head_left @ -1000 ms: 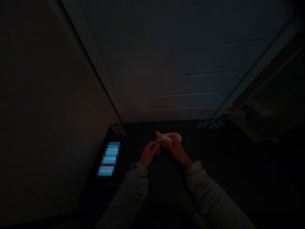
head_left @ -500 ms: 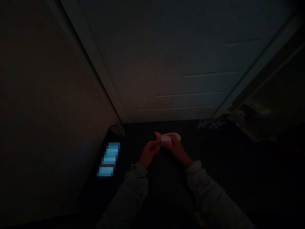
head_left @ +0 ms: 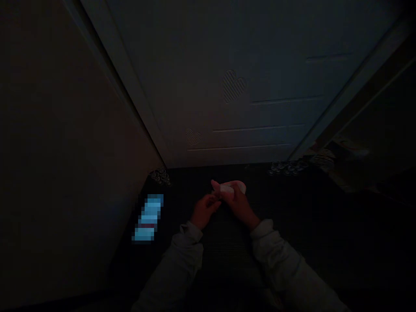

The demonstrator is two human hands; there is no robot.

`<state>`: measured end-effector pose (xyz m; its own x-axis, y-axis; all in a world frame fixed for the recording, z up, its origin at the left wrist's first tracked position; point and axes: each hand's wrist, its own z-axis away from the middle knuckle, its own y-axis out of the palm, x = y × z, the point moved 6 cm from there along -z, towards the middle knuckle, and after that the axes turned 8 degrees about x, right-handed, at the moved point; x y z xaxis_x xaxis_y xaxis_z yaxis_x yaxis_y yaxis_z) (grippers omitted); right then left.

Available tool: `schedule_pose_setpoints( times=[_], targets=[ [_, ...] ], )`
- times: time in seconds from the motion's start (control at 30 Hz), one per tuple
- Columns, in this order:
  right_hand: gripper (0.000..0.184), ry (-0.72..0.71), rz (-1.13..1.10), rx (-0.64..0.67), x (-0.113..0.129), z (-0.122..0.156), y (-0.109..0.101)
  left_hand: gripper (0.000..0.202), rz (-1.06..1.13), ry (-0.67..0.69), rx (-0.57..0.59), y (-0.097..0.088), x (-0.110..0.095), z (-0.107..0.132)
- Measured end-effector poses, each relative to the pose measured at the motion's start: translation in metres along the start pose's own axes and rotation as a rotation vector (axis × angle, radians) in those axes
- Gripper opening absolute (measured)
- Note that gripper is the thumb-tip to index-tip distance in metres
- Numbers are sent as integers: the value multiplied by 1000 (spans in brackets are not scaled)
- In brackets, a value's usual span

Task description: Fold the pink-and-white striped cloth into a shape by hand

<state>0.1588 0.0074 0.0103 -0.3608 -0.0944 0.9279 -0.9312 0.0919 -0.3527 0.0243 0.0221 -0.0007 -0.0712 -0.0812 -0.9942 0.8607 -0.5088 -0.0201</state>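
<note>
In the dim light my right hand is wrapped round the near side of a small pink soft-looking object. The object is long, with a rounded right end, a pointed pink tip at its left and a whitish patch in the middle. Its exact kind cannot be made out. My left hand is closed in a pinch right at the object's left end. What lies between those fingertips is too dark to tell. Both hands are just above the dark tabletop.
A lit phone, its screen blurred out, lies on the left of the tabletop. Clusters of small shiny rings sit at the back left and back right. Behind rises a pale door with heart patterns; a wall stands at left.
My left hand has shifted slightly right, its fingers drawing closer together at the pink object's left end. My right hand has moved a little to the left on the object.
</note>
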Motion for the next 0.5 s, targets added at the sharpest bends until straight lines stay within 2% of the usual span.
schedule_pose_setpoints(
  times=[0.17,0.33,0.5],
  targets=[
    [28,-44,17,-32,1,-1,-4,22,54,-7,6,1,0,0],
    [30,-27,-27,-20,-7,-2,-4,29,67,1,-6,-3,5,-2],
    [38,-19,-4,-12,-4,-3,-2,31,64,4,-40,-6,10,-3]
  ],
)
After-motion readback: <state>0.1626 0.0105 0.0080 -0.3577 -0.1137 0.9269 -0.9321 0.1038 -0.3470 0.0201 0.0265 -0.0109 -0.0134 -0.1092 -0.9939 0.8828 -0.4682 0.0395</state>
